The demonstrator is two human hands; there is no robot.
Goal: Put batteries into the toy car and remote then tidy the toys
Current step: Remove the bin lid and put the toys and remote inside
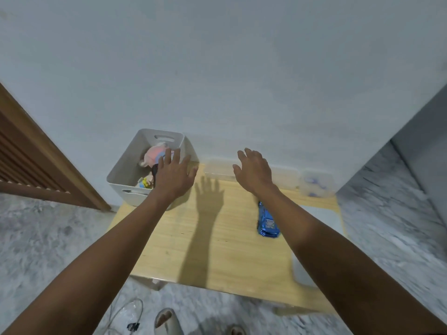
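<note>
A blue toy car (266, 222) lies on the small wooden table (217, 250), partly hidden under my right forearm. My left hand (173, 176) hovers with spread fingers over the near right corner of a white storage bin (125, 165) holding nothing. Inside the bin lie a pink plush toy (154, 154) and a yellow and blue toy (145, 183). My right hand (254, 170) is raised above the table's far edge, fingers relaxed and empty. No remote or batteries are visible.
Clear plastic boxes (314, 183) stand along the wall at the table's back right. A pale flat object (304, 269) lies at the table's right edge. A wooden door (36, 165) is at left. Slippers (167, 321) and a cable (128, 315) lie on the marble floor.
</note>
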